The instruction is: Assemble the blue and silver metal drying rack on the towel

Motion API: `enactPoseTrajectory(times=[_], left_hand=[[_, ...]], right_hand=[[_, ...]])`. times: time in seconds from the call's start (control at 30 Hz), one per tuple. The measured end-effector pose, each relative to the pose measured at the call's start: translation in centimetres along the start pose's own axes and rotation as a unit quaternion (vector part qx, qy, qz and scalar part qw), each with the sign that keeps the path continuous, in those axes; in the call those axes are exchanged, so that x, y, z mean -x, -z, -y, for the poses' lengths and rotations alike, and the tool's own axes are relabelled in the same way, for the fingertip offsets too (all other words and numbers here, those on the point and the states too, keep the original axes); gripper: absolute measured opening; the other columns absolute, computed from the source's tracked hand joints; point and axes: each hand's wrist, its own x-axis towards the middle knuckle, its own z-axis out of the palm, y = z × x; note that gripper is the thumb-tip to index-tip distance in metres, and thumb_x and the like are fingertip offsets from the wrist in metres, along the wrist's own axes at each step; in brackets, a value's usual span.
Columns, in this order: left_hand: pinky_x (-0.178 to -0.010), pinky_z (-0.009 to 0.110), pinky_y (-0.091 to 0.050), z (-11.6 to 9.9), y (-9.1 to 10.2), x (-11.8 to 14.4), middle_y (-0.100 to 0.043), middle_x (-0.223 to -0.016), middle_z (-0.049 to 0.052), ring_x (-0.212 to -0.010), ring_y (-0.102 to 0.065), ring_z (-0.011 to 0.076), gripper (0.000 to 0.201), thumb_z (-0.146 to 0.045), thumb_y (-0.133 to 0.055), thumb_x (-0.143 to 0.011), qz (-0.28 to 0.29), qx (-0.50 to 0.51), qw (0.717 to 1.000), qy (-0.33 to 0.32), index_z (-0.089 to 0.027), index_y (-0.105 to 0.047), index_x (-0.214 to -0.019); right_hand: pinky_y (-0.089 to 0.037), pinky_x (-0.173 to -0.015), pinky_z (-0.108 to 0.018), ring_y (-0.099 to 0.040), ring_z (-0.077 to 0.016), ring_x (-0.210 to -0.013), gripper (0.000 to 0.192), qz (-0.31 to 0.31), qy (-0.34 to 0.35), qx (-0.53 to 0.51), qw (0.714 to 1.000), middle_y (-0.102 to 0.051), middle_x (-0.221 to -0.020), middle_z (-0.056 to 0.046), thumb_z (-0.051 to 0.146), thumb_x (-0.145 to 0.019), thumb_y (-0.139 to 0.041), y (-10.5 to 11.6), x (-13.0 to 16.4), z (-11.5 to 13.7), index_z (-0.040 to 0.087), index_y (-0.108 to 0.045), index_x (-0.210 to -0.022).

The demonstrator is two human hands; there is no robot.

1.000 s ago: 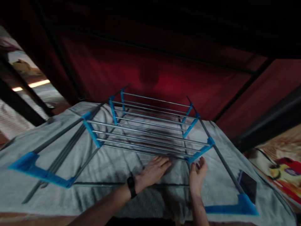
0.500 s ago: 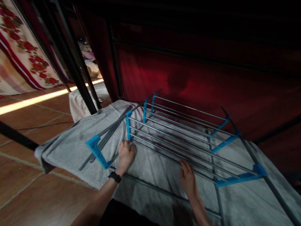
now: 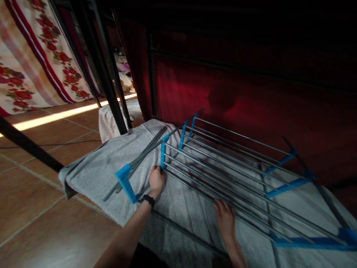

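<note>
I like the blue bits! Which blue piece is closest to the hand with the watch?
The upright blue bar at the rack's near-left corner: the left hand touches its lower end. The other blue pieces sit farther away.
</note>
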Motion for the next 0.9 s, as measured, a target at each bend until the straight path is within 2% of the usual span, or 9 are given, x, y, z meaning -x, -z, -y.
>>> enactPoseTrajectory(times=[0.2,0.37,0.63,0.9], left_hand=[[-0.093,0.033,-0.053,0.1,0.2,0.2,-0.071,-0.108,0.014,-0.102,-0.07,0.0254,0.018,-0.011,-0.054,-0.093,0.001,0.023,1.0,-0.01,-0.015,-0.071,-0.095],[-0.093,0.035,-0.054,0.2,0.2,0.4,-0.073,-0.106,0.014,-0.103,-0.071,0.0265,0.017,-0.013,-0.055,-0.093,0.005,0.041,0.999,-0.01,-0.015,-0.072,-0.096],[-0.097,0.036,-0.054,0.3,0.2,0.7,-0.075,-0.11,0.016,-0.106,-0.071,0.0276,0.022,-0.015,-0.054,-0.095,0.007,0.045,0.999,-0.006,-0.014,-0.074,-0.104],[-0.098,0.037,-0.054,0.5,-0.1,0.7,-0.076,-0.111,0.014,-0.106,-0.071,0.0274,0.022,-0.015,-0.055,-0.094,0.007,0.045,0.999,-0.006,-0.016,-0.073,-0.107]], right_hand=[[-0.054,-0.096,-0.047,-0.072,-0.0283,-0.105,0.036,0.007,-0.009,-0.028,1.0,-0.078,-0.117,-0.011,0.033,-0.107,-0.043,0.4,0.6,-0.7,0.022,-0.075,-0.12],[-0.053,-0.093,-0.044,-0.072,-0.0271,-0.102,0.042,0.001,0.003,-0.031,1.0,-0.079,-0.115,-0.01,0.041,-0.109,-0.039,0.5,0.8,-1.0,0.023,-0.075,-0.119],[-0.052,-0.094,-0.044,-0.073,-0.0288,-0.105,0.042,0.037,-0.014,-0.041,0.998,-0.079,-0.118,-0.01,0.036,-0.108,-0.036,1.5,0.5,-0.3,0.026,-0.076,-0.118],[-0.053,-0.092,-0.046,-0.074,-0.0301,-0.102,0.046,0.064,-0.019,-0.038,0.997,-0.08,-0.116,-0.008,0.042,-0.109,-0.033,1.7,0.3,-0.5,0.032,-0.077,-0.119]])
